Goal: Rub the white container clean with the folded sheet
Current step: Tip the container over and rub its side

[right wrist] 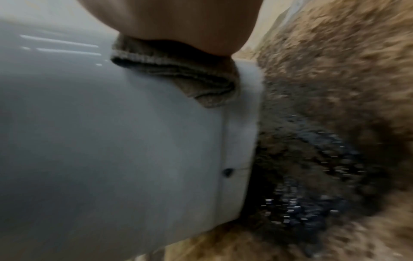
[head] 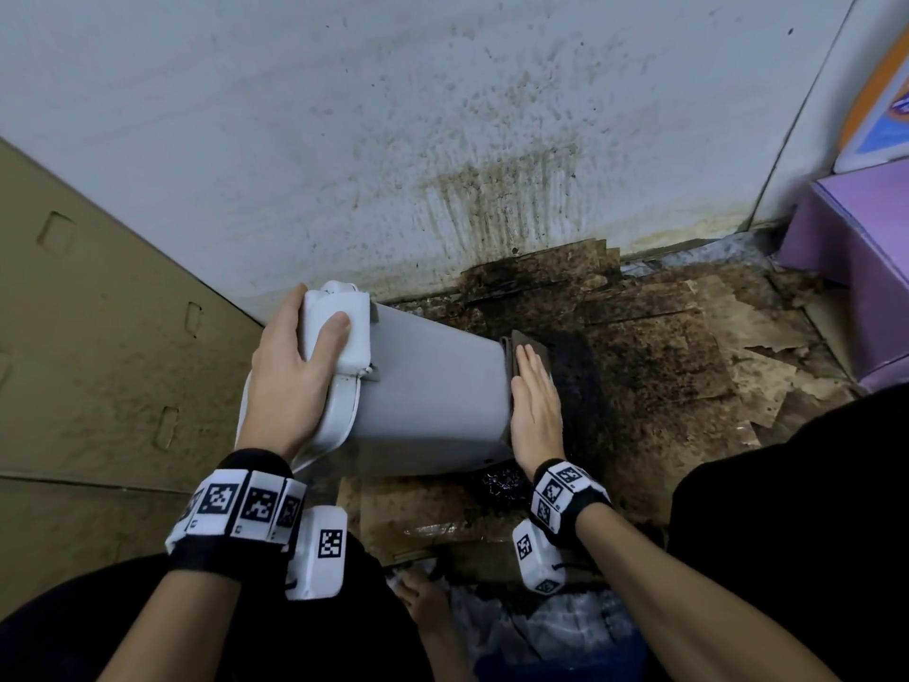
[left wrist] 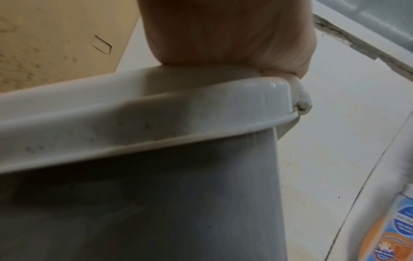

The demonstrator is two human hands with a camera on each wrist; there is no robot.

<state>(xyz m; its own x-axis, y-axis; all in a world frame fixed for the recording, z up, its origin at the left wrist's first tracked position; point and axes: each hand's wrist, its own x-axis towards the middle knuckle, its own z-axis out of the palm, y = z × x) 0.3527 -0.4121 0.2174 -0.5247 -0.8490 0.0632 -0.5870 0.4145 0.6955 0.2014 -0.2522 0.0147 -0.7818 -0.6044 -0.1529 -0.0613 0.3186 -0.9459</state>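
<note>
The white container (head: 433, 386) is a small bin tipped on its side, its bottom end pointing right. My left hand (head: 290, 366) grips its lid end (head: 339, 327), thumb on top. My right hand (head: 533, 406) lies flat with straight fingers against the bottom end, pressing the folded brown sheet (head: 521, 349) onto it. In the right wrist view the sheet (right wrist: 178, 76) shows bunched under my palm against the container (right wrist: 111, 141). The left wrist view shows the rim (left wrist: 156, 109) under my left hand (left wrist: 228, 35).
The floor is stained cardboard (head: 664, 356) with a dark wet patch (head: 580, 386) beside the container. A spattered white wall (head: 442, 140) stands behind. A tan cardboard panel (head: 98, 312) is at the left, a purple box (head: 856, 258) at the right. A bare foot (head: 423, 598) shows below.
</note>
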